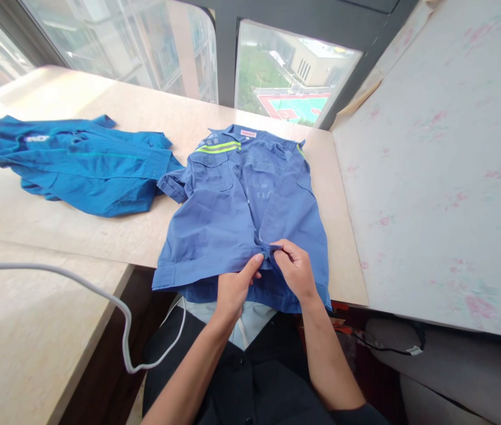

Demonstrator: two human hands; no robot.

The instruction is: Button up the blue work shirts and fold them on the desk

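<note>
A blue short-sleeved work shirt (206, 230) lies face up on the ledge, its collar toward the window and its front partly open. Yellow-green reflective stripes cross its chest. Near the bottom hem, my left hand (235, 289) pinches one front edge beside a button (265, 255), thumb on top and the other fingers under the cloth. My right hand (295, 268) grips the opposite front edge between thumb and fingers, close to the same button. Whether the button is through its hole cannot be made out.
A second, darker teal-blue garment (95, 168) lies crumpled on the ledge (77, 245) to the left. A white cable (117, 301) loops across the lower left. Windows (294, 71) stand behind, and a flower-patterned wall (436, 165) borders the right side.
</note>
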